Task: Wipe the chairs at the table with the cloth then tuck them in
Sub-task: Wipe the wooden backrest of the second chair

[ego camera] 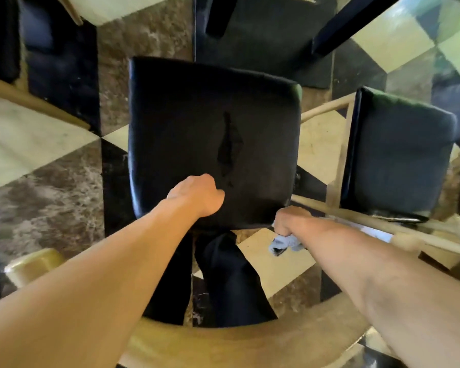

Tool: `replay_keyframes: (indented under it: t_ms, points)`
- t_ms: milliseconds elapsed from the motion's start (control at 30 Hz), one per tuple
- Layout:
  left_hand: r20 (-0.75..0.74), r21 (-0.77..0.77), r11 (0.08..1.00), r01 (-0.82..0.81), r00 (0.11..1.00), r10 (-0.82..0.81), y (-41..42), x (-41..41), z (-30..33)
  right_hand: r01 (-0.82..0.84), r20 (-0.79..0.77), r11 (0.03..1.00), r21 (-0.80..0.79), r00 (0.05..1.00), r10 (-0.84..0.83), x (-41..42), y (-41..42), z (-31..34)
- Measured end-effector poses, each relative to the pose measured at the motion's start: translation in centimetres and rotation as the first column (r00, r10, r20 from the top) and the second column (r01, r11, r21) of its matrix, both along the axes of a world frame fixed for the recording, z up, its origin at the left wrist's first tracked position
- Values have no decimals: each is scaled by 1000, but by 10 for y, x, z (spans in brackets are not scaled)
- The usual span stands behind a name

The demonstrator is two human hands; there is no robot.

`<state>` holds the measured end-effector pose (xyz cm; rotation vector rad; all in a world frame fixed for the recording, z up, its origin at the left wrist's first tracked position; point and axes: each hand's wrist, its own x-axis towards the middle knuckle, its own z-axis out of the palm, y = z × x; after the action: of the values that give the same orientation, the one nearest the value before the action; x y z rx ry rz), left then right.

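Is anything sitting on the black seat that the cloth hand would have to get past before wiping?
Nothing visible lies on the black seat apart from a tear in its cover. The left hand rests on its near part; the right hand grips the cloth at the near right corner.

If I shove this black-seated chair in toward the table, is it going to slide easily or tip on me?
The chair will probably slide rather than tip: the tiled floor looks polished and glossy. Its padded seat looks broad, so it likely stays steady. The tear in the seat suggests soft, worn covering, so pushing the wooden frame seems safer.
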<state>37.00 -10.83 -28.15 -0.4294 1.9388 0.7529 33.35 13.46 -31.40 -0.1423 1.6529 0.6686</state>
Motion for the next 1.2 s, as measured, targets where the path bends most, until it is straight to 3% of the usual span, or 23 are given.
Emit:
replay_keyframes:
  t_ms: [67,133,200,267,400,533,733,867,967,1033,1100,1200]
  points:
    - [-29,2,1000,20,999,-20,-4,-8,3,30,-6,999,-43,1000,-31,-2,3,13]
    - [-38,-3,1000,28,999,-28,-8,-13,7,0,109,999,-51,994,5,-4,4,32]
    - [-33,0,999,40,999,-40,-12,-17,11,-47,287,998,42,957,33,-9,4,56]
    - [-33,-5,998,55,998,-55,-14,-20,14,-61,333,991,116,943,19,-13,5,75]
    - [-14,-7,997,71,997,-71,-14,-23,11,-73,266,990,124,963,38,-7,7,88]
    - [-28,-29,998,53,998,-53,-14,-20,2,-107,150,994,29,984,101,4,2,67]
    - [17,-100,993,57,998,-56,-36,0,-8,43,16,996,-78,999,-42,6,-1,30]
    - [12,-151,984,99,995,-99,-63,5,1,131,-222,972,-193,960,-173,14,-4,24]
    - [-16,-177,975,136,990,-141,-87,-10,12,-2,-249,974,-228,967,-56,17,-11,34]
    - [-48,-214,966,145,986,-158,-113,-16,26,-49,-231,926,-374,972,-42,17,-30,43]
    - [-83,-247,963,112,987,-136,-137,-19,41,130,-129,806,-578,960,-248,17,-53,49]
    - [-109,-258,966,-2,994,-27,-164,-13,61,442,171,391,-807,809,-562,32,-116,63]
